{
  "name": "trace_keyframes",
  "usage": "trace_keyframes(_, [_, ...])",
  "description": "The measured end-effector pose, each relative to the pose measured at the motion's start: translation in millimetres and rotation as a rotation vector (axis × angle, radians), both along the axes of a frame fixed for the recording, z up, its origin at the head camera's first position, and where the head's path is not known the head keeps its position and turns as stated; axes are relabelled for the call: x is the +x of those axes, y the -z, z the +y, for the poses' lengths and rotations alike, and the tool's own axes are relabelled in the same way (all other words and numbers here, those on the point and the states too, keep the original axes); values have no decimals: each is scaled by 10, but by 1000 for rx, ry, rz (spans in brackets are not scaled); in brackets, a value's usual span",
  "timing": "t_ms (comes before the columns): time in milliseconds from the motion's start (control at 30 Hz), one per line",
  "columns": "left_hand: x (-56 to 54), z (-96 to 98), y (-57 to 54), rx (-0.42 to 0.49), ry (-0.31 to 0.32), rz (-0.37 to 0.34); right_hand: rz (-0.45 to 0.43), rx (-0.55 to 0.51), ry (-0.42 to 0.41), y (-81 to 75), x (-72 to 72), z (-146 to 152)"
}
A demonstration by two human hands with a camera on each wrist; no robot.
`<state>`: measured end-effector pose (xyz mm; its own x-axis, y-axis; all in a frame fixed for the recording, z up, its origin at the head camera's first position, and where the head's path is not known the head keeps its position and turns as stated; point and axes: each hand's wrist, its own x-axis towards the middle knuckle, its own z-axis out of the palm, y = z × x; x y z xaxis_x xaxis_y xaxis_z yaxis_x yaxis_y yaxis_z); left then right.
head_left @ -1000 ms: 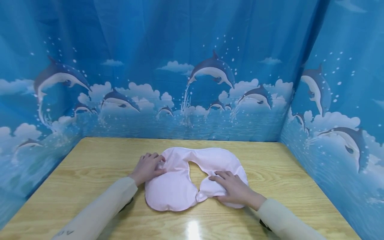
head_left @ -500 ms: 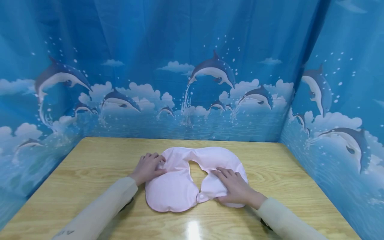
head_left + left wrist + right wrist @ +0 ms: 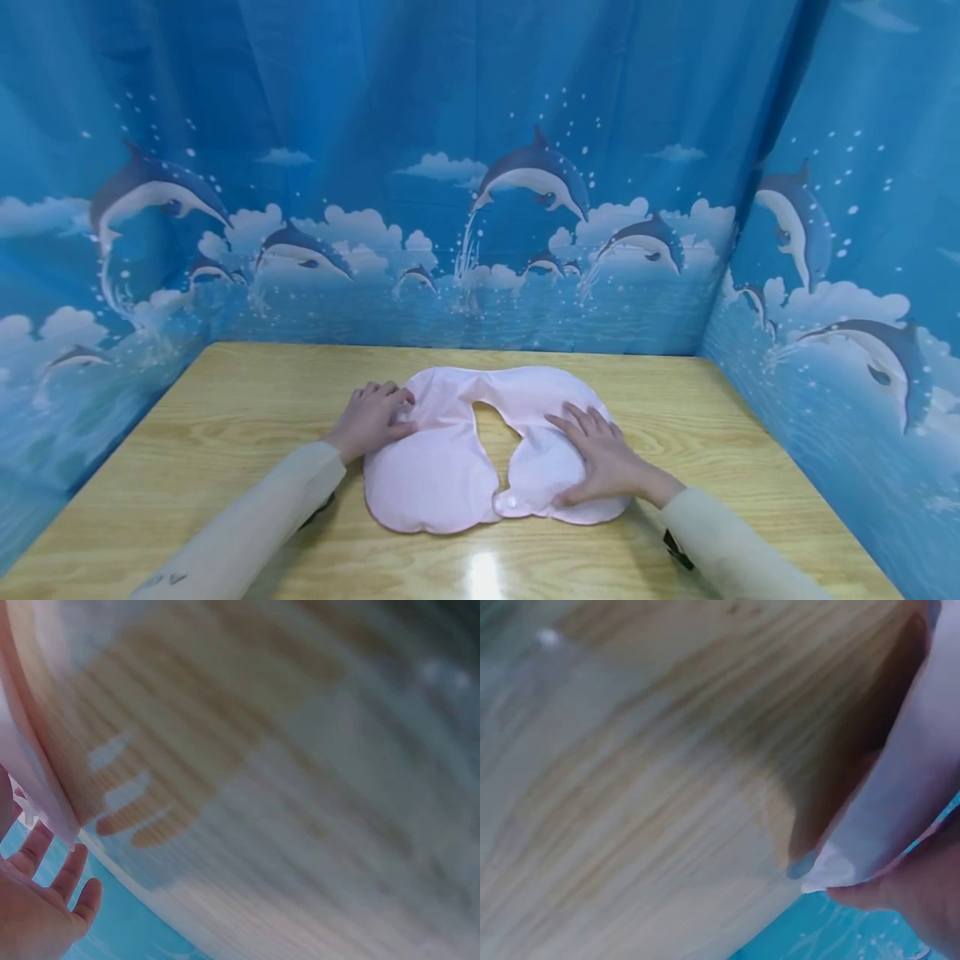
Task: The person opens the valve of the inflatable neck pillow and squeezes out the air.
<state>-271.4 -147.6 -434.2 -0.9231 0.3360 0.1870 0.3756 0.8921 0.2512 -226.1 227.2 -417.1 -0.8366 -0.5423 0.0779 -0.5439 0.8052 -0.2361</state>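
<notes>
A pale pink cloth bib lies flat on the table, its neck opening in the middle. At the front, a small tab with a round snap joins its two lobes. My left hand rests at the upper left edge, thumb over the cloth. The left wrist view shows that hand's fingers extended by the hanging bib edge. My right hand lies over the right lobe with fingers spread. In the right wrist view, the bib's edge hides part of the right hand.
The wooden table is glossy and reflects light near its front. Blue curtains printed with dolphins enclose the back and both sides.
My right hand has shifted rightward and its fingers have spread. The bib's right lobe now lies flatter and farther right, with the snap tab slightly right too. My left hand stays in place.
</notes>
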Motion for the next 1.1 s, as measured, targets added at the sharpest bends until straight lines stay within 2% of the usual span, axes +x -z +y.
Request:
trace_keyframes(167, [-6, 5, -8, -5, -2, -10, -64, -1, 9, 23, -21, 24])
trace_keyframes(367, [10, 6, -17, -4, -4, -13, -80, -9, -7, 14, -35, -24])
trace_keyframes(633, [17, 12, -38, -5, -5, -11, 9, -16, -33, 45, -25, -96])
trace_keyframes(1100, [12, 13, -34, -5, -5, -11, 138, -3, -44, 69, 100, -330])
